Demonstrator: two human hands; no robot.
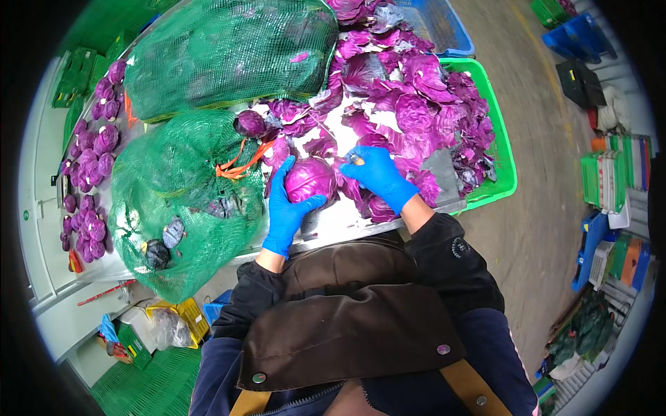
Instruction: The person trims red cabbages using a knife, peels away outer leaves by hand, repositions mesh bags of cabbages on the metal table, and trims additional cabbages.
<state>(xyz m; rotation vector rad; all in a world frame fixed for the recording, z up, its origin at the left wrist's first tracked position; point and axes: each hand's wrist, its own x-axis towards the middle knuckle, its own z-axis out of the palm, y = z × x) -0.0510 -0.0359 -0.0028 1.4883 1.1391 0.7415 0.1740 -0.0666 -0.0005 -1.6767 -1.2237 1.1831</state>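
A round red cabbage [310, 182] rests on the metal table [333, 225]. My left hand [288, 211], in a blue glove, holds its left side, with thumb and fingers spread round it. To the right of the cabbage, my right hand [378, 177], also gloved in blue, is closed around a small object whose end shows at the fingers; I cannot make out what it is. Loose purple leaves [416, 114] cover the table behind and beside my right hand. A smaller cabbage [250, 123] lies behind my left hand, near an orange tie [239, 166].
Green net bags [187, 173] lie at the left and back. Several cabbages [90, 163] sit at the far left. A green crate [503, 152] of leaves stands at the table's right end, with a blue crate [454, 31] behind. Stacked crates [603, 180] line the right.
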